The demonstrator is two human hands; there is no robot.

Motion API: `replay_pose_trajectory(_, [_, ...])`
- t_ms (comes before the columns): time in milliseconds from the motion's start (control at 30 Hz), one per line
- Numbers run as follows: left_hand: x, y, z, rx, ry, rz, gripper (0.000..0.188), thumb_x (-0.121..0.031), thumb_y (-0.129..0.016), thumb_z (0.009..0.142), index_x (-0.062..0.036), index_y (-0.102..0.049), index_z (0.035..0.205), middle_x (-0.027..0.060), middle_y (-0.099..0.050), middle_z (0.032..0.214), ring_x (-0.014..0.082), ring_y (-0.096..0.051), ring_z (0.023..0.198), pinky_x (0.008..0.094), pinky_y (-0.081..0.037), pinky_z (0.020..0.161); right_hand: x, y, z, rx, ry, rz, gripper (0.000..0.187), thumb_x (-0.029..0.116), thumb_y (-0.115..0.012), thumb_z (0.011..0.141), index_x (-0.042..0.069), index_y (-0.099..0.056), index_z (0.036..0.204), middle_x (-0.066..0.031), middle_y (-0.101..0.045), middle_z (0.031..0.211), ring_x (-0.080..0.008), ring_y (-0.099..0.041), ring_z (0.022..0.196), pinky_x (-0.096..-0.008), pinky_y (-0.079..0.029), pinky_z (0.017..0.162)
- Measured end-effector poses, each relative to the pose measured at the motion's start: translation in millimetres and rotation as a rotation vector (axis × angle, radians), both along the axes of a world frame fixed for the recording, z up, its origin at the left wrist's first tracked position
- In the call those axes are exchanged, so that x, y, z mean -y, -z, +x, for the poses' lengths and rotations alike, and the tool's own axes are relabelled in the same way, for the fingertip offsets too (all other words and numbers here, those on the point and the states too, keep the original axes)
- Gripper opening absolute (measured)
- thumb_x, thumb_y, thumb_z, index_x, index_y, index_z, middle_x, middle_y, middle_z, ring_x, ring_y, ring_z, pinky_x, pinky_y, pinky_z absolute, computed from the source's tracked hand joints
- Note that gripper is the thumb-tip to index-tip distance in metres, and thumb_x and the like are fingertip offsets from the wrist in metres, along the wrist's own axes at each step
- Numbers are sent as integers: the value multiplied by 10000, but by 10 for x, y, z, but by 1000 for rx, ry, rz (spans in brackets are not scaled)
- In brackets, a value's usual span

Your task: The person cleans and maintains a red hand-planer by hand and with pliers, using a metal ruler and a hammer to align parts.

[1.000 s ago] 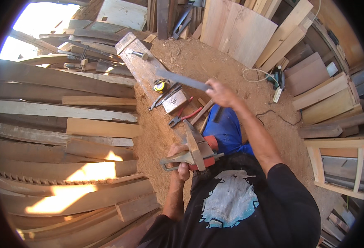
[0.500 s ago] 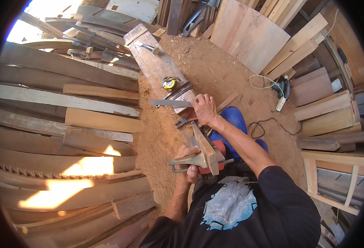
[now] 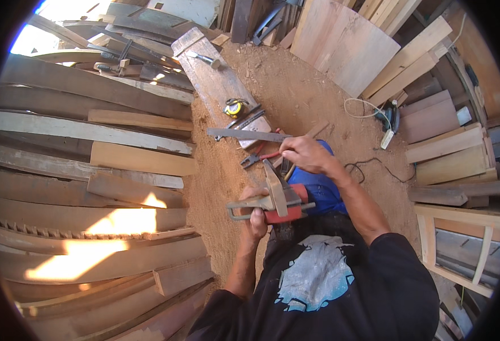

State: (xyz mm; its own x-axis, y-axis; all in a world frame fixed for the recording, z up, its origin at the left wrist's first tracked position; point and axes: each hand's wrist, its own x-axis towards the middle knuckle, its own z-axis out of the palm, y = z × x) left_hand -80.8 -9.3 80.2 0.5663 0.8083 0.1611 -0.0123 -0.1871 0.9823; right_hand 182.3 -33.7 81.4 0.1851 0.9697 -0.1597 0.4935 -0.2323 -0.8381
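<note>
My right hand (image 3: 306, 154) is closed around one end of a long flat grey metal strip (image 3: 241, 134). The strip points left over the end of a wooden plank (image 3: 213, 77), past a tape measure (image 3: 234, 108) and a dark metal bar (image 3: 246, 120). In my left hand (image 3: 254, 215), at my waist, is a tool with a red body (image 3: 284, 214), a tan wooden piece and a metal loop; its exact kind I cannot make out. Red-handled pliers (image 3: 252, 160) lie just beyond it, below the strip.
A hammer (image 3: 203, 58) rests on the plank's far end. Stacked boards (image 3: 62, 139) fill the left side. More boards (image 3: 346, 42) lean at the back. On the right are a corded power tool (image 3: 387, 116) and a wooden frame (image 3: 460, 244). Sawdust covers the ground (image 3: 216, 227).
My right hand has drawn right and a little nearer, so more of the metal strip shows. The tool in my left hand has tilted and shifted slightly left.
</note>
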Motion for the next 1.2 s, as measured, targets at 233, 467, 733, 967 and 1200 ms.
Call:
replay_pose_trajectory(233, [1, 55, 61, -6, 18, -7, 476, -362, -492, 925, 66, -653, 1054, 174, -641, 978, 270, -616, 903, 424, -489, 815, 1076, -1046, -327, 56, 46, 448, 142, 153, -685, 931, 41, -737, 1000, -127, -670, 888, -328, -655, 825, -425, -524, 766])
replay_pose_trajectory(467, [-31, 199, 85, 63, 7, -26, 599, -527, -586, 900, 37, -650, 1091, 94, -687, 976, 181, -628, 921, 360, -518, 804, 1006, -1003, -736, 332, -57, 720, 103, 113, -740, 869, 90, -738, 969, -90, -619, 902, -309, -608, 791, -433, -476, 678])
replay_pose_trajectory(733, [-25, 123, 108, 53, -14, 144, 404, -320, -508, 953, 44, -673, 1012, 180, -663, 992, 301, -645, 926, 424, -507, 839, 939, -1110, -786, 459, -79, 644, 80, 165, -660, 899, 85, -662, 887, -89, -582, 841, -290, -598, 789, -438, -451, 674])
replay_pose_trajectory(967, [26, -43, 143, 14, 1, 218, 359, -264, -496, 964, 42, -684, 975, 189, -676, 1001, 345, -656, 924, 449, -516, 846, 974, -1067, -872, 560, 11, 666, 101, 169, -697, 865, 78, -655, 874, -80, -553, 829, -289, -546, 791, -434, -414, 698])
replay_pose_trajectory(1200, [25, -88, 162, 15, -25, 204, 322, -237, -508, 948, 38, -672, 981, 192, -672, 971, 347, -653, 912, 459, -517, 847, 946, -1064, -902, 538, 43, 663, 108, 154, -741, 851, 78, -680, 897, -95, -567, 823, -324, -537, 776, -453, -410, 724])
